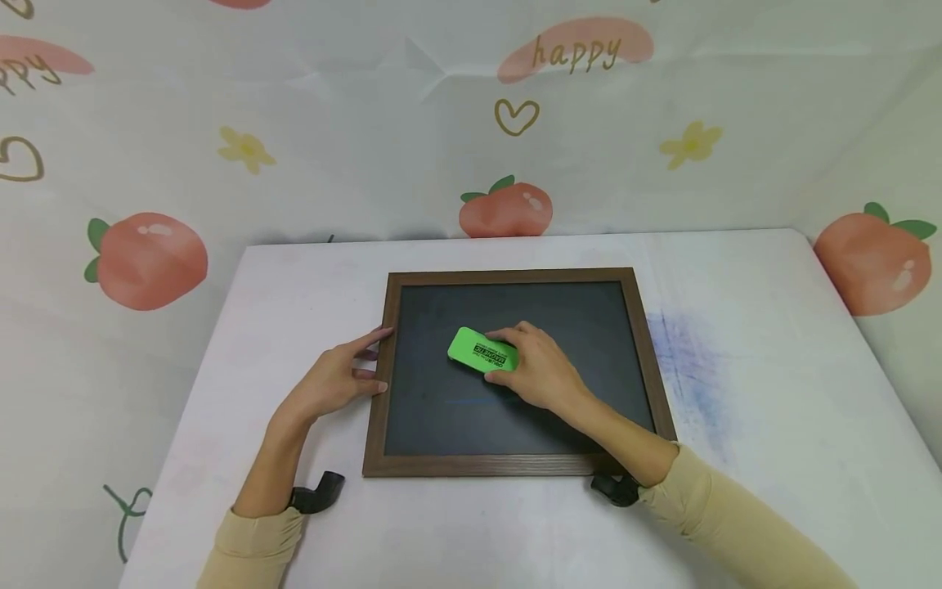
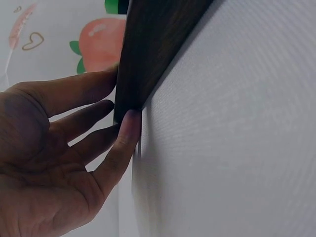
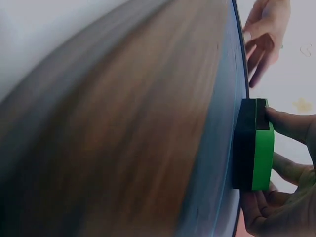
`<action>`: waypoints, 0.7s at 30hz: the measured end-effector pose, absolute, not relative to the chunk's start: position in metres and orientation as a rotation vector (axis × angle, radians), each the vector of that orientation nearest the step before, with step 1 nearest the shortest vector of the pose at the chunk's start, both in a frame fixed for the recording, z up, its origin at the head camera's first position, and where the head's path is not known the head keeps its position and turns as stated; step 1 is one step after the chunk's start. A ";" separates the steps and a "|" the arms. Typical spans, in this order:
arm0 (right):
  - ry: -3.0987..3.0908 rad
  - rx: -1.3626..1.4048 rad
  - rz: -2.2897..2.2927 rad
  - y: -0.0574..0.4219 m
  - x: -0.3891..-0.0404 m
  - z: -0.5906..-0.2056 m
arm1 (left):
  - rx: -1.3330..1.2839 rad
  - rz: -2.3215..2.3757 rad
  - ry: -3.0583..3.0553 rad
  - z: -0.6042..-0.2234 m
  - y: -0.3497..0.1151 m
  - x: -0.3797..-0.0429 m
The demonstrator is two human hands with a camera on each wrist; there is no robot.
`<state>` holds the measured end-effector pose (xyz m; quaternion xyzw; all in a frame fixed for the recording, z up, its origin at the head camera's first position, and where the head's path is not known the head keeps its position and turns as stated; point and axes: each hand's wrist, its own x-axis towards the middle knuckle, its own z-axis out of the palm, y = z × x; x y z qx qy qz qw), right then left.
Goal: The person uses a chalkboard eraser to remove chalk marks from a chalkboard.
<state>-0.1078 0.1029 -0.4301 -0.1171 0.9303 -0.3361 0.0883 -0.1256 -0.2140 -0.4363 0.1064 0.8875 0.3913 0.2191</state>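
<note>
A chalkboard [image 1: 515,327] with a brown wooden frame [image 1: 471,466] lies flat on the white table. A faint blue line [image 1: 471,402] runs across its lower middle. My right hand [image 1: 545,372] grips a green magnetic board eraser [image 1: 471,348] between thumb and fingers over the middle of the board. In the right wrist view the eraser [image 3: 263,158] stands with its dark felt side against the board surface. At the board's left side, my left hand [image 1: 334,380] touches the frame edge with fairly straight, spread fingers; the left wrist view shows these fingertips [image 2: 129,123] at the dark frame side.
Blue smudges [image 1: 692,376] mark the white tabletop [image 1: 309,286] right of the board. Behind it hangs a pale cloth [image 1: 353,123] printed with peaches, flowers and hearts. Black wrist cameras [image 1: 318,493] sit under both forearms, the right one near the frame's lower edge.
</note>
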 end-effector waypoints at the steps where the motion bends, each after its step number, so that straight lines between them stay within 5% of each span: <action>1: 2.772 -0.344 -1.003 0.106 -0.108 -0.430 | 0.293 1.084 2.454 -0.436 -0.214 -0.126; 21: 2.824 -0.167 -0.963 0.163 -0.111 -0.429 | 0.284 1.087 2.467 -0.440 -0.214 -0.125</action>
